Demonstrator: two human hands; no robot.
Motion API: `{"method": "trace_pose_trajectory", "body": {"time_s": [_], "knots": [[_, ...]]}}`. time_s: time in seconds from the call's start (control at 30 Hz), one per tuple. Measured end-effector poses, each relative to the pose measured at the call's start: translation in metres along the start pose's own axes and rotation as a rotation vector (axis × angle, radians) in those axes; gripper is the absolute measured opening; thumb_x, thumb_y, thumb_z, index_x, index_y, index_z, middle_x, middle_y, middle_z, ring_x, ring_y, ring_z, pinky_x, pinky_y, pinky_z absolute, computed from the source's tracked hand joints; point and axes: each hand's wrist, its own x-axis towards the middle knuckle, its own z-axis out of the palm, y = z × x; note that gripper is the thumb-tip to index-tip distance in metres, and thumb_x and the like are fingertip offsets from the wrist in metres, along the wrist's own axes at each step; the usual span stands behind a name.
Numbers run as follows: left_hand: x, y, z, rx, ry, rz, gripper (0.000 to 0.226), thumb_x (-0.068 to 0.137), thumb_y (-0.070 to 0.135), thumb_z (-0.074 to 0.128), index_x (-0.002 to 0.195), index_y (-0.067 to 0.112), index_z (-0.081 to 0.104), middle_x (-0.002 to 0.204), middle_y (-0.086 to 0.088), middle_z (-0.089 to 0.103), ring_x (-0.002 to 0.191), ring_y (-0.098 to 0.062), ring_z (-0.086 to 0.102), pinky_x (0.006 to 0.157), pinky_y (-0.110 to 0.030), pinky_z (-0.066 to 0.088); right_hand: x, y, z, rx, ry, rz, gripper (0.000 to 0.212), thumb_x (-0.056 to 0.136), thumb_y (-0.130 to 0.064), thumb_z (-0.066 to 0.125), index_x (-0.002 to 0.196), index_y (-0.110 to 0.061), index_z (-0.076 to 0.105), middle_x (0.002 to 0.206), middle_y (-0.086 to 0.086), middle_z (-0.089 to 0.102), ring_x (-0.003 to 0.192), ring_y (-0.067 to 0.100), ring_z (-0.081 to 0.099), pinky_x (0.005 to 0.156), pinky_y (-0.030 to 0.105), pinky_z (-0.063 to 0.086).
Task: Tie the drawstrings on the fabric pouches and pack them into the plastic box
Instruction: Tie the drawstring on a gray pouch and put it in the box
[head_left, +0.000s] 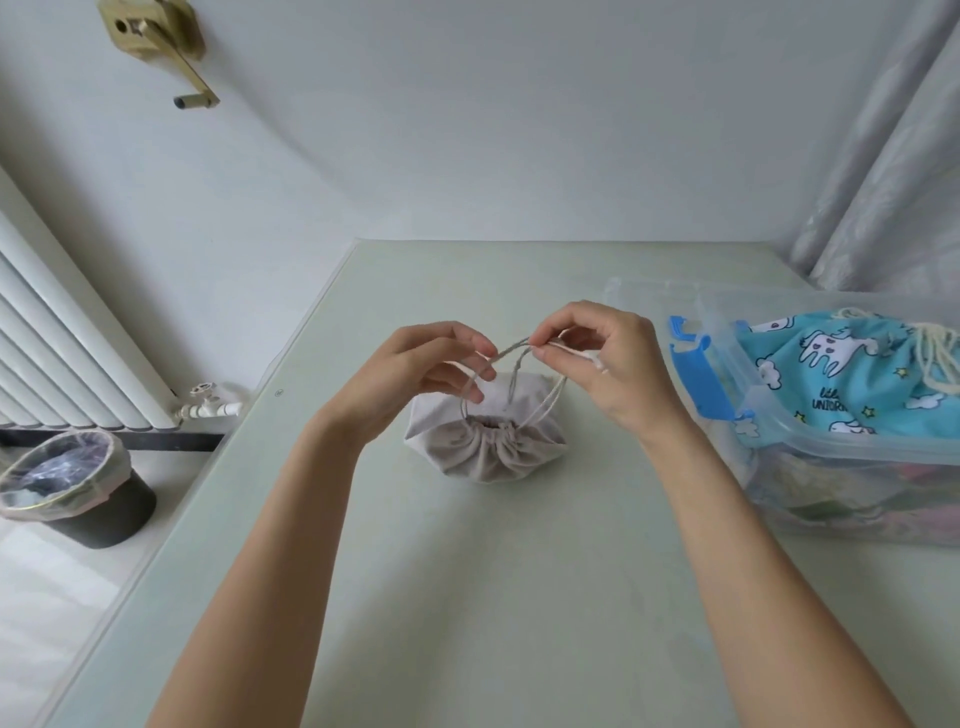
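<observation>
Your left hand (415, 374) and right hand (597, 358) each pinch the thin drawstrings (511, 351) above the soft, light beige pouch (485, 447) at frame centre; grip near the cinched neck, since the cords likely slip.

A pale green table (519, 571) stood against a plain white wall (467, 130), with a brass bracket (156, 41) fixed high up. At left were a white radiator (62, 338), its valve (208, 402), and a lined black bin (72, 488) on the light floor (52, 597); pale curtains (883, 156) hung at right.
</observation>
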Motion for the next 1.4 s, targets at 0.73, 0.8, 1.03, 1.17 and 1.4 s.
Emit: {"method": "trace_pose_trajectory", "body": {"time_s": [0.73,0.8,1.03,1.17,1.4], "knots": [[0.009,-0.009,-0.014,-0.473,0.367,0.154,0.018,0.095,0.01,0.043,0.079,0.011,0.053,0.115,-0.005,0.065,0.111,-0.021,0.061,0.094,-0.031,0.049,-0.001,0.008,-0.006,0.234,0.065,0.157,0.012,0.092,-0.008,0.056,0.087,-0.011,0.067,0.079,0.004,0.072,0.072,0.016,0.071,0.066,0.024,0.055],[0.006,-0.008,-0.008,-0.71,0.282,0.156,0.023,0.097,0.012,0.035,0.082,0.009,0.052,0.112,-0.009,0.068,0.111,-0.026,0.062,0.098,-0.033,0.048,-0.003,0.008,-0.003,0.388,0.125,0.217,0.013,0.093,-0.009,0.055,0.087,-0.012,0.066,0.08,0.003,0.073,0.078,0.018,0.071,0.07,0.024,0.056],[-0.014,-0.015,0.009,-0.65,0.404,0.052,0.023,0.097,0.013,0.038,0.075,0.016,0.043,0.057,0.007,0.046,0.055,-0.011,0.052,0.07,-0.024,0.045,-0.025,-0.002,0.01,1.124,0.205,0.444,0.016,0.097,-0.008,0.043,0.093,-0.012,0.058,0.083,0.0,0.072,0.087,0.016,0.069,0.09,0.038,0.053],[-0.037,-0.027,0.004,-0.412,0.505,0.036,0.024,0.097,0.008,0.04,0.074,0.015,0.044,0.053,0.01,0.041,0.048,-0.008,0.042,0.057,-0.019,0.037,-0.038,-0.007,0.004,1.017,0.188,0.486,0.014,0.098,-0.007,0.042,0.097,-0.012,0.056,0.062,-0.001,0.06,0.063,0.013,0.065,0.086,0.04,0.053],[-0.078,-0.05,0.004,-0.175,0.509,-0.042,0.024,0.094,0.003,0.042,0.073,0.013,0.047,0.051,0.01,0.035,0.048,-0.008,0.034,0.052,-0.021,0.029,-0.071,-0.004,-0.007,0.309,0.095,0.362,0.01,0.094,-0.005,0.05,0.097,-0.014,0.049,0.059,0.002,0.054,0.048,0.007,0.055,0.063,0.02,0.048]]}}
